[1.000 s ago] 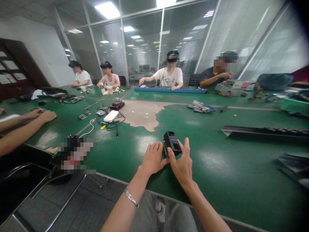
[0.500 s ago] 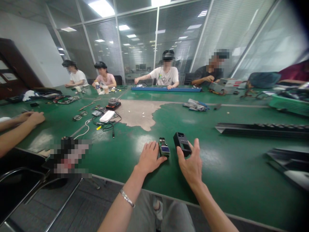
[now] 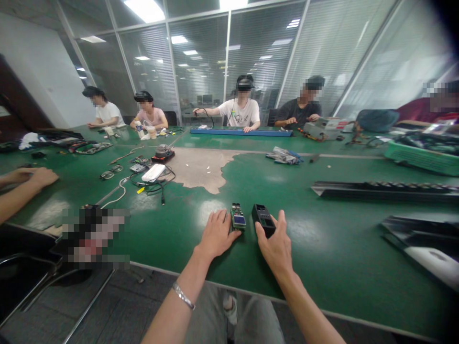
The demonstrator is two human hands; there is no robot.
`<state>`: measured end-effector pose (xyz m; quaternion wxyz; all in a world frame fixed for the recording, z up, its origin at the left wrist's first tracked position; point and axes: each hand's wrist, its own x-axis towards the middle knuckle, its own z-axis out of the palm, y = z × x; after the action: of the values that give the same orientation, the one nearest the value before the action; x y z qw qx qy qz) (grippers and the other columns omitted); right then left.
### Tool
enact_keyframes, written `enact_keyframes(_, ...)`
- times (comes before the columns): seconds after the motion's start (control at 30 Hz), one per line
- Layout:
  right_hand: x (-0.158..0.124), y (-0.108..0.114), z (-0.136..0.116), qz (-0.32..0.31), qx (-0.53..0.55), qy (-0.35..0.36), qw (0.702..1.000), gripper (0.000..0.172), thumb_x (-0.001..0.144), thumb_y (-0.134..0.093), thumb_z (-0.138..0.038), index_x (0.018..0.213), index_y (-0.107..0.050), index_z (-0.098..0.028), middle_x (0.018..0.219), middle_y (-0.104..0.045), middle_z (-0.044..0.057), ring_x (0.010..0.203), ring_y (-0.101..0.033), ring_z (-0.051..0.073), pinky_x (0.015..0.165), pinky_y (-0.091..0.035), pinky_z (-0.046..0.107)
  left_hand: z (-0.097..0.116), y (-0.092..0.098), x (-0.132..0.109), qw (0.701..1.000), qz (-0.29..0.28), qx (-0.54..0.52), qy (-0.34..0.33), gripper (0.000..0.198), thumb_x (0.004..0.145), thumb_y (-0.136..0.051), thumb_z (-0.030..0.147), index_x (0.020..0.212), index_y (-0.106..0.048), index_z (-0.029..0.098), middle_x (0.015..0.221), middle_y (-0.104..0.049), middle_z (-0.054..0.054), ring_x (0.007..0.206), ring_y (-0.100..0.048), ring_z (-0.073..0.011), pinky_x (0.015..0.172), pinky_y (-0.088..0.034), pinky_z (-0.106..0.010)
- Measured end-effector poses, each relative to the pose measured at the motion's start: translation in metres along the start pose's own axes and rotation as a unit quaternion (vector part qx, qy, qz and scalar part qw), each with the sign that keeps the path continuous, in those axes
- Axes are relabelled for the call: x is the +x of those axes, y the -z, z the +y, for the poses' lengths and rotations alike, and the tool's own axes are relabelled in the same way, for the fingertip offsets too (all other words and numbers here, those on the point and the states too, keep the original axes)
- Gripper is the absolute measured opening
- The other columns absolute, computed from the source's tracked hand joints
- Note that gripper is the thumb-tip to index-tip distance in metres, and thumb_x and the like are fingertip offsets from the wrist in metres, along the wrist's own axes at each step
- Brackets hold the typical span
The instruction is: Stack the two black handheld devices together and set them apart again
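Observed at the near edge of the green table (image 3: 322,248): the person's left hand (image 3: 215,234) lies palm down, fingers loosely spread, the fingertips touching the near left side of a small circuit board (image 3: 237,220). The board lies flat on the table, face up, with a small bluish display showing. The hand is not closed on it; it only rests against it.

The right hand (image 3: 276,246) is half open, thumb and forefinger set on either side of the near end of a black plastic housing (image 3: 264,220). The housing sits on the table just right of the board, the two close but apart. Whether the fingers actually pinch it or merely touch it cannot be told.

Assessment of handling: both parts look light and rigid. The board appears the delicate one; exposed components and the display suggest it is best taken by its long edges, not pressed on its face. The housing is a hollow shell, smooth-sided, probably a little slippery; its long side walls offer the surest hold.

Beyond the hands, well apart: a white device with black cables (image 3: 153,173) to the left, a long dark rail (image 3: 383,190) to the right. Other people sit around the table; a co-worker's forearm (image 3: 21,188) rests at far left.
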<state>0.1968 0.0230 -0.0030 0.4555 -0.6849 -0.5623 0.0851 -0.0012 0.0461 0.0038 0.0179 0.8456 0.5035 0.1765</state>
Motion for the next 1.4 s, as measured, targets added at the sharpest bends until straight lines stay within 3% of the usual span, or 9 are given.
enact_keyframes(0.23,-0.003,-0.008,0.010,-0.015,-0.035,0.005,0.999,0.101,0.086,-0.059,-0.054,0.160,-0.011,-0.005,0.142,-0.055,0.025,0.126,-0.057,0.040,0.103,-0.047,0.055,0.000,-0.002,0.000,1.000,0.001,0.000,0.001,0.064,0.103,-0.041,0.060,0.148,-0.041,0.015,0.155,-0.043,-0.017,0.146,-0.037,-0.0309,0.122,-0.025,-0.051)
enact_keyframes(0.4,-0.001,-0.013,0.015,0.026,-0.048,0.048,0.997,0.105,0.084,-0.063,-0.056,0.159,-0.013,-0.003,0.154,-0.039,0.030,0.136,-0.047,0.041,0.110,-0.040,0.058,0.000,-0.001,-0.001,1.000,0.004,-0.002,-0.004,0.068,0.101,-0.039,0.064,0.148,-0.042,0.015,0.155,-0.044,-0.017,0.146,-0.037,-0.0310,0.123,-0.024,-0.051)
enact_keyframes(0.5,-0.001,-0.013,0.017,0.030,-0.047,0.054,0.997,0.106,0.084,-0.063,-0.057,0.160,-0.011,-0.003,0.156,-0.035,0.030,0.135,-0.047,0.041,0.110,-0.040,0.058,-0.001,-0.001,-0.001,1.000,0.006,-0.004,-0.003,0.070,0.101,-0.039,0.066,0.147,-0.042,0.013,0.155,-0.044,-0.018,0.146,-0.037,-0.0316,0.123,-0.024,-0.051)
enact_keyframes(0.77,-0.003,-0.012,0.015,0.031,-0.038,0.054,0.997,0.102,0.088,-0.059,-0.057,0.160,-0.009,-0.006,0.154,-0.039,0.029,0.131,-0.051,0.038,0.109,-0.041,0.056,-0.002,-0.005,0.001,1.000,0.000,-0.009,-0.001,0.070,0.101,-0.040,0.064,0.151,-0.037,0.015,0.155,-0.044,-0.018,0.146,-0.036,-0.0325,0.122,-0.025,-0.054)
enact_keyframes(0.97,-0.002,-0.010,0.012,0.075,-0.061,0.075,0.993,0.100,0.088,-0.058,-0.058,0.160,-0.011,-0.005,0.153,-0.040,0.028,0.142,-0.038,0.041,0.112,-0.034,0.060,-0.003,-0.008,0.002,1.000,0.000,-0.007,-0.001,0.073,0.101,-0.037,0.065,0.151,-0.037,0.011,0.155,-0.044,-0.019,0.146,-0.037,-0.0322,0.122,-0.025,-0.052)
enact_keyframes(1.2,-0.004,-0.011,0.012,0.039,-0.066,0.028,0.997,0.098,0.088,-0.056,-0.057,0.160,-0.011,-0.009,0.138,-0.059,0.023,0.126,-0.053,0.042,0.104,-0.040,0.062,-0.003,-0.008,0.001,1.000,0.001,0.000,-0.004,0.072,0.101,-0.037,0.066,0.150,-0.039,0.014,0.155,-0.044,-0.018,0.146,-0.038,-0.0327,0.122,-0.025,-0.054)
enact_keyframes(1.4,-0.004,-0.009,0.011,0.028,-0.026,0.034,0.999,0.099,0.089,-0.056,-0.055,0.160,-0.009,-0.006,0.142,-0.055,0.023,0.128,-0.052,0.039,0.105,-0.044,0.055,-0.002,-0.009,0.002,1.000,0.001,0.010,-0.003,0.072,0.102,-0.033,0.065,0.149,-0.042,0.012,0.155,-0.044,-0.019,0.147,-0.035,-0.0337,0.123,-0.023,-0.056)
